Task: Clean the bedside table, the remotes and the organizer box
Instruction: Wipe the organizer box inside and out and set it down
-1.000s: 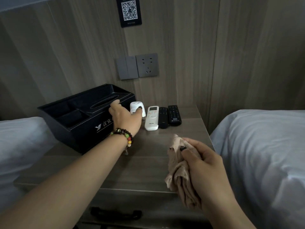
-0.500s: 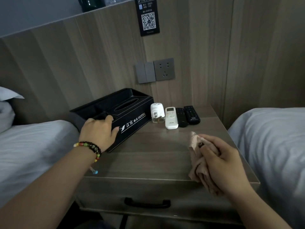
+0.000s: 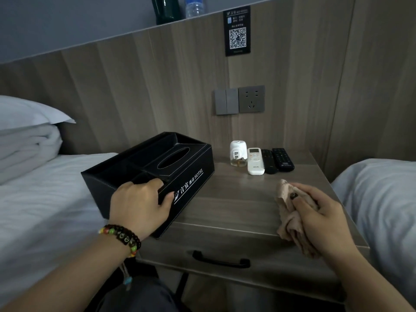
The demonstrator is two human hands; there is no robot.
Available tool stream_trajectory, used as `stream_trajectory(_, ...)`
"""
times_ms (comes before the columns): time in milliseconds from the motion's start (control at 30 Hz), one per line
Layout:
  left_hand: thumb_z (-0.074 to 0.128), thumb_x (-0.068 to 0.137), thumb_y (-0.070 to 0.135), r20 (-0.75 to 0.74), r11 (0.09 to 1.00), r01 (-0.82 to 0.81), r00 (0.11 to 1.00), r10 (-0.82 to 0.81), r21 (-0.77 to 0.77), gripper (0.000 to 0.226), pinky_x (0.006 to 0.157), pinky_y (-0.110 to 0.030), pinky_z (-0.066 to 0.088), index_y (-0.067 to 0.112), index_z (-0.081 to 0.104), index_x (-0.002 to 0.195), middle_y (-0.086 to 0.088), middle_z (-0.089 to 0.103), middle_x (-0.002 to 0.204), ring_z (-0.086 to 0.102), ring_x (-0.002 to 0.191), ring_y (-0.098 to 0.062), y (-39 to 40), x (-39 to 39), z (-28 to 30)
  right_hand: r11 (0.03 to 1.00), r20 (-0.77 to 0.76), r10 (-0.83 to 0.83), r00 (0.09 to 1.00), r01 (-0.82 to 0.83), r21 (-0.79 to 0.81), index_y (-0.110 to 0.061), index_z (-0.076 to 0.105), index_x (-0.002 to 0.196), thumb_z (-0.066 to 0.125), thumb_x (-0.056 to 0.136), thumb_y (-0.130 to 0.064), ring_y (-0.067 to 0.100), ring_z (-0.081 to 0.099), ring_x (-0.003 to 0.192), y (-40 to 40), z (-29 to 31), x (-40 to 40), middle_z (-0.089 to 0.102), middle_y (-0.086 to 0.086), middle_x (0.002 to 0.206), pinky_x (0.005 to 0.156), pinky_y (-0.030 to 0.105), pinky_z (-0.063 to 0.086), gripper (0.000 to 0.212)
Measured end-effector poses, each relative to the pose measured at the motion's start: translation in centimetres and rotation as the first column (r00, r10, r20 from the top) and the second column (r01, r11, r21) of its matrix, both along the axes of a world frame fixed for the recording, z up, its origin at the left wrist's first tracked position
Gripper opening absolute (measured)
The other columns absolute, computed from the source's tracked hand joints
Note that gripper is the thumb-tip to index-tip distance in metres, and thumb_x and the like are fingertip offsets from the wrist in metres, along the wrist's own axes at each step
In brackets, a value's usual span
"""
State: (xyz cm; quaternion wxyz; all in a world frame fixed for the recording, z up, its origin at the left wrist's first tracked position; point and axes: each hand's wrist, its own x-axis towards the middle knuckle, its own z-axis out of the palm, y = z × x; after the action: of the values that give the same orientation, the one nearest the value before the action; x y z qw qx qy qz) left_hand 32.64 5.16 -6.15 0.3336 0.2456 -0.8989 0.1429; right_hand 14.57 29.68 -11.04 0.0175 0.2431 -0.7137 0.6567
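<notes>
A black organizer box (image 3: pixel 184 167) with a tissue slot and white hotel lettering stands on the left part of the wooden bedside table (image 3: pixel 236 206), overhanging its left edge. My left hand (image 3: pixel 140 204) grips the box's near front corner, fingers curled over the rim and thumb on the front face. My right hand (image 3: pixel 319 212) holds a bunched beige cloth (image 3: pixel 289 212) just above the table's right front. At the back lie a white remote (image 3: pixel 255 161) and two black remotes (image 3: pixel 269 161) (image 3: pixel 283 159) side by side.
A small white plug-in device with a clear bottle (image 3: pixel 238 153) stands left of the remotes. White-sheeted beds (image 3: pixel 45 199) flank the table on both sides. A switch and socket (image 3: pixel 239 101) sit on the wood wall. The drawer handle (image 3: pixel 220 260) is below the top.
My left hand has left the white device at the back and come to the box's near corner, which it now grips. The view has pulled back and tilted up. My right hand keeps the cloth.
</notes>
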Motion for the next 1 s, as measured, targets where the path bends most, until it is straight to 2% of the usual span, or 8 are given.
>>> stream_trajectory(133, 0.084, 0.066, 0.034, -0.084, 0.999, 0.05, 0.995, -0.05, -0.006, 0.021, 0.053, -0.021, 0.029, 0.016, 0.073, 0.068, 0.006, 0.05, 0.036, 0.052, 0.038, -0.021, 1.5, 1.3, -0.6, 0.999, -0.005, -0.041, 0.999, 0.041, 0.019, -0.036, 0.067, 0.099, 0.056, 0.092, -0.012, -0.001, 0.062, 0.091, -0.2, -0.2, -0.1, 0.068, -0.017, 0.094, 0.078, 0.022, 0.048, 0.028)
stream_trajectory(200, 0.07, 0.073, 0.045, -0.124, 0.997, 0.079, 0.989, -0.076, 0.018, 0.026, 0.055, -0.022, 0.034, 0.02, 0.073, 0.07, 0.006, 0.054, 0.039, 0.054, 0.042, -0.02, 2.0, 2.0, -0.5, 0.998, -0.007, -0.059, 0.998, 0.059, 0.007, -0.034, 0.067, 0.101, 0.055, 0.092, -0.011, 0.0, 0.062, 0.093, -0.1, -0.2, 0.1, 0.069, -0.016, 0.096, 0.078, 0.021, 0.048, 0.028)
stream_trajectory(267, 0.053, 0.075, 0.053, -0.172, 0.981, 0.137, 0.979, -0.113, 0.139, 0.034, 0.059, -0.023, 0.042, 0.025, 0.073, 0.071, 0.008, 0.06, 0.047, 0.058, 0.051, -0.018, 2.8, 3.0, 0.0, 0.996, -0.011, -0.084, 0.996, 0.083, -0.019, -0.029, 0.068, 0.106, 0.054, 0.092, -0.009, 0.001, 0.062, 0.095, 0.1, -0.2, 0.6, 0.068, -0.014, 0.099, 0.077, 0.018, 0.048, 0.028)
stream_trajectory(400, 0.057, 0.068, 0.057, -0.345, 0.901, 0.264, 0.928, -0.14, 0.343, 0.028, 0.073, -0.031, 0.05, 0.033, 0.071, 0.07, 0.019, 0.067, 0.063, 0.062, 0.076, -0.014, 4.6, 4.5, 1.3, 0.98, 0.044, -0.158, 0.986, 0.162, -0.115, -0.026, 0.058, 0.125, 0.054, 0.093, -0.009, 0.001, 0.06, 0.101, 0.5, -0.1, 2.1, 0.063, -0.009, 0.112, 0.075, 0.012, 0.046, 0.036)
stream_trajectory(533, 0.08, 0.072, 0.036, -0.528, 0.705, 0.532, 0.809, -0.26, 0.468, 0.011, 0.071, -0.025, 0.055, 0.035, 0.071, 0.079, 0.023, 0.07, 0.071, 0.068, 0.072, 0.0, 6.2, 4.2, 3.0, 0.958, -0.064, -0.236, 0.97, 0.221, -0.18, -0.024, 0.053, 0.126, 0.055, 0.092, -0.005, -0.022, 0.053, 0.095, 0.9, 1.5, 3.3, 0.056, -0.024, 0.106, 0.076, -0.002, 0.039, 0.039)
stream_trajectory(700, 0.078, 0.075, 0.013, -0.651, 0.49, 0.73, 0.668, -0.361, 0.477, 0.013, 0.058, -0.02, 0.053, 0.022, 0.074, 0.066, 0.009, 0.073, 0.066, 0.066, 0.06, -0.002, 7.2, 1.6, 5.5, 0.935, -0.412, -0.352, 0.84, 0.293, -0.201, -0.021, 0.064, 0.109, 0.053, 0.09, -0.001, -0.015, 0.057, 0.09, 2.7, 6.8, 3.4, 0.063, -0.022, 0.099, 0.077, -0.001, 0.037, 0.03)
stream_trajectory(833, 0.069, 0.077, 0.033, -0.745, 0.321, 0.842, 0.535, -0.399, 0.432, 0.015, 0.057, -0.014, 0.046, 0.024, 0.075, 0.067, 0.009, 0.072, 0.064, 0.061, 0.06, -0.001, 5.8, -0.9, 5.7, 0.929, -0.615, -0.302, 0.728, 0.37, -0.018, -0.016, 0.065, 0.109, 0.053, 0.088, -0.002, 0.004, 0.058, 0.089, 3.8, 10.0, 2.2, 0.064, -0.008, 0.098, 0.081, 0.011, 0.04, 0.027)
stream_trajectory(1000, 0.049, 0.085, 0.062, -0.901, 0.212, 0.912, 0.392, -0.189, 0.352, 0.061, 0.045, -0.019, 0.032, 0.015, 0.058, 0.048, 0.008, 0.047, 0.044, 0.041, 0.045, -0.001, 4.6, -2.9, 4.0, 0.905, -0.63, -0.274, 0.726, 0.417, 0.087, -0.014, 0.062, 0.116, 0.053, 0.09, -0.006, 0.012, 0.058, 0.092, 2.6, 10.8, 1.1, 0.063, -0.003, 0.101, 0.077, 0.007, 0.035, 0.029)
